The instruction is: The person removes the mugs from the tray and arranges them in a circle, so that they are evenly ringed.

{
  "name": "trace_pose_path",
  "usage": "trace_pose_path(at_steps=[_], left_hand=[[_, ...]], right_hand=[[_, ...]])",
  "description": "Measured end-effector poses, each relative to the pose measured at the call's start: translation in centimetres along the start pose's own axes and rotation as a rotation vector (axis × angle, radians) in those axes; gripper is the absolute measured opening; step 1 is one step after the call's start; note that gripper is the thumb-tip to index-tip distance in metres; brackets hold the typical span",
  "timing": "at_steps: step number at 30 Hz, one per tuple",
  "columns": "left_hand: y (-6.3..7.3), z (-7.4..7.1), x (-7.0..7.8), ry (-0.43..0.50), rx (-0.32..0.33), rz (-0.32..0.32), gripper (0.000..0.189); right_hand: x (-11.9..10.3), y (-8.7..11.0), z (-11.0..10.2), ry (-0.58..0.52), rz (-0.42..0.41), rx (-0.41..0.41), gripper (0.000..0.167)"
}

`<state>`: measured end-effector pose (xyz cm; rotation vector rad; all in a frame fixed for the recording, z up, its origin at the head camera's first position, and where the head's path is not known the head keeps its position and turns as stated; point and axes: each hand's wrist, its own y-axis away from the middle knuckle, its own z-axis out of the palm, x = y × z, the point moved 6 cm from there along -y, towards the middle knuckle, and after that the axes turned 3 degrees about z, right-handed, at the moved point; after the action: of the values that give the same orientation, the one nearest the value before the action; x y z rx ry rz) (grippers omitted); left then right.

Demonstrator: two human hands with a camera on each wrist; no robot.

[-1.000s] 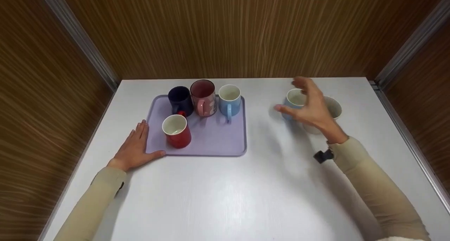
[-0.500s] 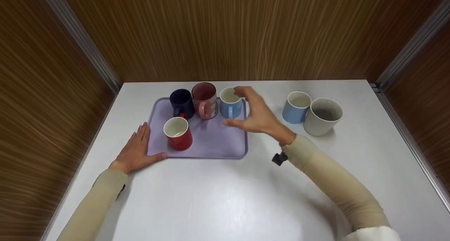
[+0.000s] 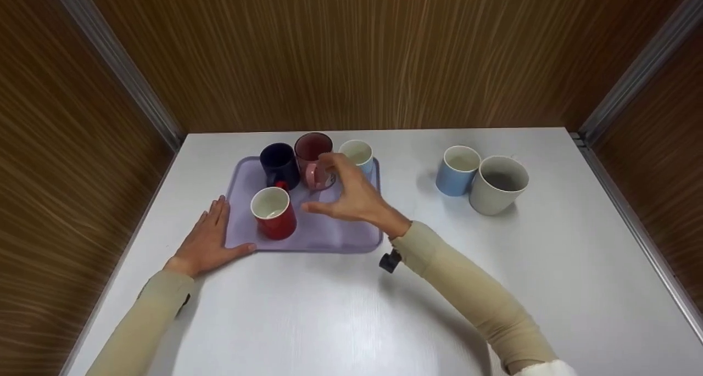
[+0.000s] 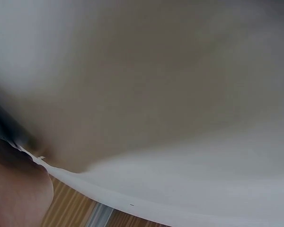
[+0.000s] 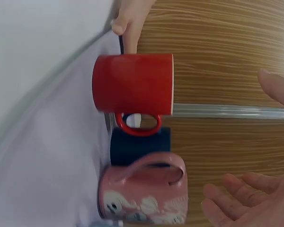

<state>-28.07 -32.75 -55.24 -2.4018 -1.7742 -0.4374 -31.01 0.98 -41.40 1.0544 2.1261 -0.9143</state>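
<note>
My left hand [image 3: 207, 239] lies flat at the left edge of a lilac tray [image 3: 335, 239], thumb along its front corner. Above the tray, my right hand [image 3: 354, 197] hovers with thumb and fingers spread wide, holding nothing. To its left stands a red mug [image 3: 277, 222], white inside. Behind that are a dark blue mug [image 3: 279, 164] and a pink mug [image 3: 313, 151] with a printed pattern, plainer in the right wrist view. A light blue mug [image 3: 357, 153] at the back right of the tray is partly hidden by the right hand.
Right of the tray, another light blue mug [image 3: 457, 173] and a larger white mug [image 3: 497, 189] stand close together on the white table [image 3: 307, 310]. Wood-grain panels [image 3: 373, 57] enclose the table at the back and sides.
My right hand has swept left from beside the mugs on the right to above the tray, fingers spread throughout. My left hand has stayed at the tray's edge.
</note>
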Motion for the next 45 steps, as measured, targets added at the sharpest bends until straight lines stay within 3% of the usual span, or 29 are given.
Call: trace_pose_path(at_steps=[5,13,20,28,45], left_hand=[[0.2,0.0,-0.1,0.005,0.001,-0.004,0.132],[0.2,0.1,0.0,0.006,-0.021,-0.019,0.133],[0.2,0.0,0.0,0.01,-0.009,-0.015,0.133],[0.0,0.2,-0.1,0.01,0.016,0.002,0.133],[0.1,0.1,0.1,0.008,0.009,0.003,0.132]], right_hand=[[-0.3,-0.7,2.7,-0.088,-0.003,-0.032,0.09],[0.4,-0.5,7.3,-0.08,0.077,-0.147,0.102],[1.2,-0.5,9.8,-0.076,0.069,-0.162,0.095],[1.8,-0.8,11.3,-0.053,0.126,-0.129,0.091],[2.4,-2.0,12.5,-0.05,0.175,-0.076,0.09]])
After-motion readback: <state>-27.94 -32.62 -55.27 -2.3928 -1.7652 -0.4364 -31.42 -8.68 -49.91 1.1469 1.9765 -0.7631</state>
